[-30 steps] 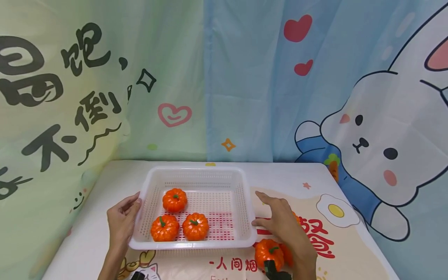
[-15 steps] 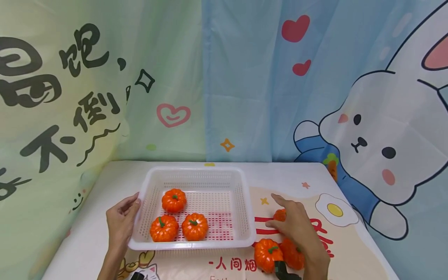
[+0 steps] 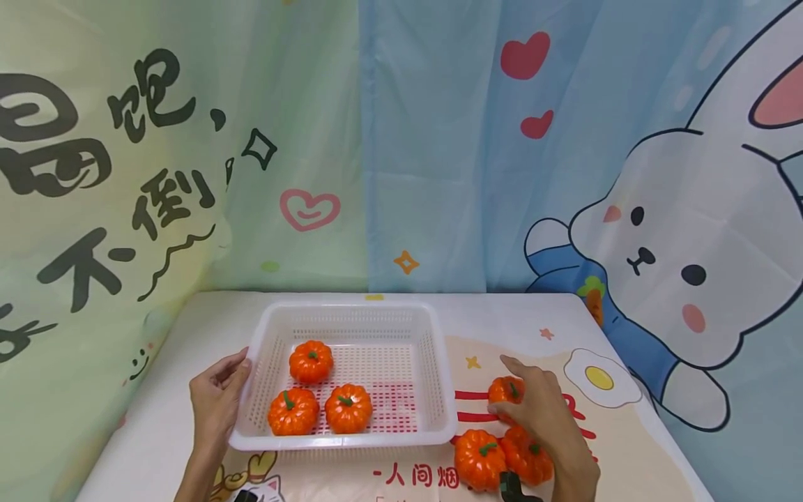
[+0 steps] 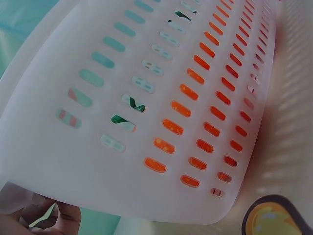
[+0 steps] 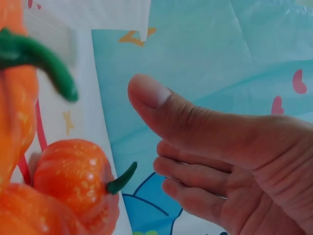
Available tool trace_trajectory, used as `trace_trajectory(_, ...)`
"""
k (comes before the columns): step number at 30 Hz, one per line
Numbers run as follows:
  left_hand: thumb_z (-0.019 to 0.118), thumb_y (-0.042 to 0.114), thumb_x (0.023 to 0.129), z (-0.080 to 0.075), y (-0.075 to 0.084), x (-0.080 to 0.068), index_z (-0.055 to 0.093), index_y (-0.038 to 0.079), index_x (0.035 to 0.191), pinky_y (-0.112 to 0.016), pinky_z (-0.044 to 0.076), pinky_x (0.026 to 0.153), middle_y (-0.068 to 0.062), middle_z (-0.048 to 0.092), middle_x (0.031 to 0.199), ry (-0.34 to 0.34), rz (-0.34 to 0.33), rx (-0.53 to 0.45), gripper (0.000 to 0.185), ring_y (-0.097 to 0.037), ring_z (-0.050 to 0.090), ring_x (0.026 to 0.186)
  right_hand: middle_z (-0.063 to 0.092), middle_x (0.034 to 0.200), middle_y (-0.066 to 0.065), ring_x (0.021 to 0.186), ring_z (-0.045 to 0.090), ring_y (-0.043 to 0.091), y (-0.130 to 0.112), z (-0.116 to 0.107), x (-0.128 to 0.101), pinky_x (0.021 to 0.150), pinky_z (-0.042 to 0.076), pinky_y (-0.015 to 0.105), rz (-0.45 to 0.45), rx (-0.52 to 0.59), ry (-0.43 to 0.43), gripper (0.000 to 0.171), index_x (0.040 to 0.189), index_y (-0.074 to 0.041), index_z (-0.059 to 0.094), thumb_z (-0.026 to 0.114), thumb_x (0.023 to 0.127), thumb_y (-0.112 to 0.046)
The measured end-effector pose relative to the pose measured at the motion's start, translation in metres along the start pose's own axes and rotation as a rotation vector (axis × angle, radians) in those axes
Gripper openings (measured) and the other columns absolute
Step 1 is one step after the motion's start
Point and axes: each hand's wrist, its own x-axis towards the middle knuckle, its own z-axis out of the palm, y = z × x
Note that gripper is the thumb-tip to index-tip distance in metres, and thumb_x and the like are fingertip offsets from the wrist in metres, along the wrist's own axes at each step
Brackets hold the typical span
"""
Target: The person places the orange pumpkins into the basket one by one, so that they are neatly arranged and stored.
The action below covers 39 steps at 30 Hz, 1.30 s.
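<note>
My left hand point(image 3: 215, 394) grips the left rim of a white perforated plastic basket point(image 3: 341, 440); in the left wrist view a bit of that hand point(image 4: 63, 220) shows under the basket wall point(image 4: 58, 161). Three orange toy pumpkins with green stems, such as the rear one point(image 3: 311, 362), lie inside. Right of the basket are three more. My right hand point(image 3: 544, 411) hovers beside the farthest pumpkin point(image 3: 505, 390), its thumb and forefinger spread. The right wrist view shows this hand point(image 5: 230, 156) holding nothing, apart from a pumpkin point(image 5: 73, 176).
Two pumpkins sit close together near the table's front, one on the left point(image 3: 479, 460) and one on the right point(image 3: 530, 457). A printed cloth with a fried egg picture point(image 3: 601, 378) covers the table. Behind it hangs a curtain point(image 3: 426, 153) with cartoon prints.
My right hand has moved away from the basket's right rim to the right, toward the farthest pumpkin. The left hand and the basket stay in place.
</note>
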Motion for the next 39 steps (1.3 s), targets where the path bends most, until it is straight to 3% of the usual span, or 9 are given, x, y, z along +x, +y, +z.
trace_trajectory(13,0.068,0.017,0.109,0.001,0.0,0.0,0.072,0.0,0.139,-0.006,0.057,0.077,-0.026,0.075,0.132,-0.002,-0.01,-0.011,0.035,0.012,0.067,0.083,0.061,0.151,0.034,0.141,0.051,0.059,0.02,0.008,0.005,0.106,0.056,0.067,0.042,-0.019,0.036,0.089,0.159,0.0,0.052,0.096,0.083,-0.016)
trace_trajectory(20,0.068,0.016,0.109,0.0,-0.001,0.0,0.072,0.0,0.139,-0.006,0.056,0.077,-0.027,0.075,0.132,0.0,-0.002,-0.009,0.034,0.011,0.067,0.083,0.058,0.153,0.035,0.141,0.049,0.059,0.03,0.011,0.009,0.111,0.05,0.072,0.058,-0.017,0.015,0.091,0.16,0.002,0.05,0.096,0.084,-0.018)
trace_trajectory(39,0.067,0.018,0.11,0.001,0.0,0.0,0.072,0.0,0.14,-0.005,0.056,0.078,-0.027,0.074,0.133,0.0,-0.002,0.005,0.035,0.01,0.066,0.084,0.057,0.15,0.039,0.137,0.05,0.057,0.043,0.02,0.017,0.114,0.047,0.073,0.096,-0.001,-0.006,0.091,0.159,0.006,0.048,0.095,0.085,-0.015)
